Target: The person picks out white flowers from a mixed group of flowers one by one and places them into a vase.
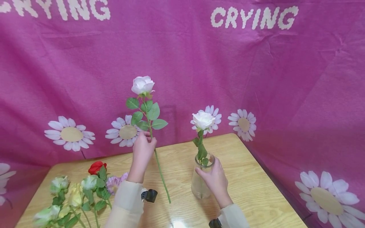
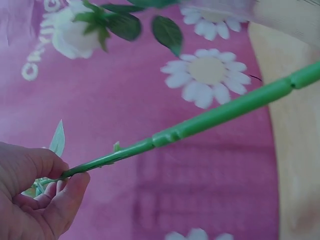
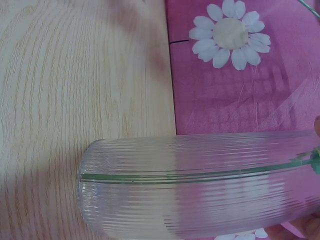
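In the head view my left hand [image 1: 144, 148] pinches the green stem of a white rose [image 1: 143, 85] between thumb and fingers. The rose stands upright above the table, its bare stem [image 2: 210, 119] slanting past the fingers in the left wrist view. My right hand [image 1: 215, 178] grips the upper part of a clear ribbed glass vase [image 1: 196, 186], thumb and fingers around it just below the rim. A second white rose [image 1: 203, 120] stands in this vase. Its stem [image 3: 200, 176] runs down to the vase bottom, visible through the glass.
At the table's left lie several loose flowers: a red rose [image 1: 97, 167], a yellow rose [image 1: 75, 195], a purple flower [image 1: 114, 183] and whitish-green roses [image 1: 47, 214]. A pink cloth [image 1: 182, 63] with printed daisies hangs behind and beside the wooden table [image 1: 245, 190].
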The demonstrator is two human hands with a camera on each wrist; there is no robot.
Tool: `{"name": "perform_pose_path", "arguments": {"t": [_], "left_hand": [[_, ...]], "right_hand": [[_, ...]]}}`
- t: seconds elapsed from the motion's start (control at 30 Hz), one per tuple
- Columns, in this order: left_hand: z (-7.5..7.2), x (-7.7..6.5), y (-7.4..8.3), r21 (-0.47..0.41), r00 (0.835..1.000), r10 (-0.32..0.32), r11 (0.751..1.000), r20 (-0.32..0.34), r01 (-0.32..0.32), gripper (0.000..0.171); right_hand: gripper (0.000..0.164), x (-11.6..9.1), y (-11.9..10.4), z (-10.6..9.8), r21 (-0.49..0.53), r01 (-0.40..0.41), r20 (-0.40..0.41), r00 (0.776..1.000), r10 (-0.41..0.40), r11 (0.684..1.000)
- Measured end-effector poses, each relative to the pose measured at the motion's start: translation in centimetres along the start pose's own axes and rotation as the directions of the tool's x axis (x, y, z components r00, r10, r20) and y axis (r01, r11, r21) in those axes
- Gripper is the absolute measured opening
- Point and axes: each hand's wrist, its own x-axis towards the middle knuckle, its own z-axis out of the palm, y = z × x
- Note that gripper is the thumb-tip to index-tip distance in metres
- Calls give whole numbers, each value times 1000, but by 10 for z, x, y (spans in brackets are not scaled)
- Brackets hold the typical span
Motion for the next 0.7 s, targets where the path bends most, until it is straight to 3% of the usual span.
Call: {"name": "perform_pose_path", "arguments": {"t": [0.17, 0.33, 0.4, 0.7], "left_hand": [[1, 5, 24, -80, 996, 82, 993, -29, -84, 21], [2, 6, 46, -143, 994, 108, 983, -31, -112, 22], [1, 6, 56, -160, 996, 92, 983, -7, -92, 24], [5, 4, 95, -209, 982, 186, 959, -44, -191, 23]], "right_hand": [[80, 0, 1, -1, 10, -2, 4, 1000, 2, 1000], [80, 0, 0, -1, 10, -4, 6, 1000, 4, 1000], [80, 0, 0, -1, 7, -3, 5, 1000, 3, 1000], [81, -1, 0, -1, 13, 2, 4, 1000, -2, 1000]]}}
